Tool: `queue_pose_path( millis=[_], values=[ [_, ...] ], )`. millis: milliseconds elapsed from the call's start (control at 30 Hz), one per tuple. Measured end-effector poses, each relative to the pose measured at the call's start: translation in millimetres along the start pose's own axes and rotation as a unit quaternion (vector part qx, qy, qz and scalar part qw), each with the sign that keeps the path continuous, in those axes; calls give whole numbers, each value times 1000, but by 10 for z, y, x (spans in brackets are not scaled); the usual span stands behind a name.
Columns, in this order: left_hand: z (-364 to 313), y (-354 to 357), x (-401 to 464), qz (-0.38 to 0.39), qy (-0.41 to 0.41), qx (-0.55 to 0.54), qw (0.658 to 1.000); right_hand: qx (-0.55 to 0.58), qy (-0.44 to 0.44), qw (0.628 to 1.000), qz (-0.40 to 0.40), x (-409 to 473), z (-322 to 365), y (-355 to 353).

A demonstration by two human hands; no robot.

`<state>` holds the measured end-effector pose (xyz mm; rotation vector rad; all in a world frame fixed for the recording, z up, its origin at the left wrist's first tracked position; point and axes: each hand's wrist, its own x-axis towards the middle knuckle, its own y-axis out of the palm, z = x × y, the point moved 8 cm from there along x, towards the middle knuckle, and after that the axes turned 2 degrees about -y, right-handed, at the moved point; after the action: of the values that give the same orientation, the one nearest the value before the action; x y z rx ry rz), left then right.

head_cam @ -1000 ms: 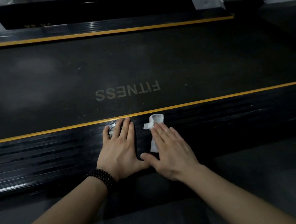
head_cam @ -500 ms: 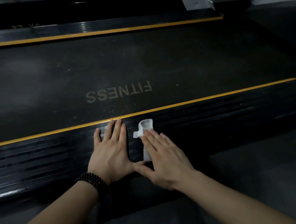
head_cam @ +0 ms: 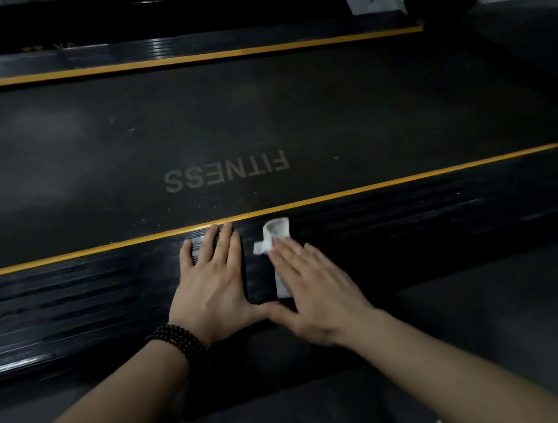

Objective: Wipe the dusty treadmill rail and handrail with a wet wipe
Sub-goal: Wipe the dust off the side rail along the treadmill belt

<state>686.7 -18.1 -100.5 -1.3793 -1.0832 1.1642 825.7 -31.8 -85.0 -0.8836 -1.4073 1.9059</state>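
On the near ribbed rail (head_cam: 410,232), your 2 hands lie flat, thumbs touching: your left hand (head_cam: 210,287) spread with straight fingers on bare rail, your right hand (head_cam: 316,286) pressing the white wet wipe (head_cam: 275,234) down, its far end poking past your fingertips. Beyond runs the yellow stripe (head_cam: 405,182), then the belt (head_cam: 260,116) marked FITNESS.

A dark running belt (head_cam: 260,116) spans the view's middle, printed with the word FITNESS (head_cam: 227,175) upside down. At twelve o'clock lies a black panel (head_cam: 146,15), and grey floor (head_cam: 489,327) fills five o'clock.
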Motion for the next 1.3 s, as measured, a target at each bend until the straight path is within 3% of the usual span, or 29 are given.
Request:
queue_pose_path(
  millis=[233, 433, 867, 1100, 1200, 1300],
  values=[
    [-1, -21, 4, -16, 2, -11, 1000, 6, 84, 996, -17, 114, -357, -94],
    [12, -29, -11, -2, -7, -5, 1000, -18, 32, 999, 1, -76, -125, 40],
    [-10, -61, -29, 6, -13, -16, 1000, -40, 41, 998, 22, -155, -156, 57],
    [-7, -43, -31, 6, -10, -5, 1000, 30, 47, 998, 10, -162, -133, -36],
    [-4, -42, -17, 8, -8, -3, 1000, 167, 87, 977, -98, -261, -235, -286],
    [-2, -30, -10, 12, -6, 1, 1000, 275, 143, 905, -290, -534, -488, -613]
  ],
)
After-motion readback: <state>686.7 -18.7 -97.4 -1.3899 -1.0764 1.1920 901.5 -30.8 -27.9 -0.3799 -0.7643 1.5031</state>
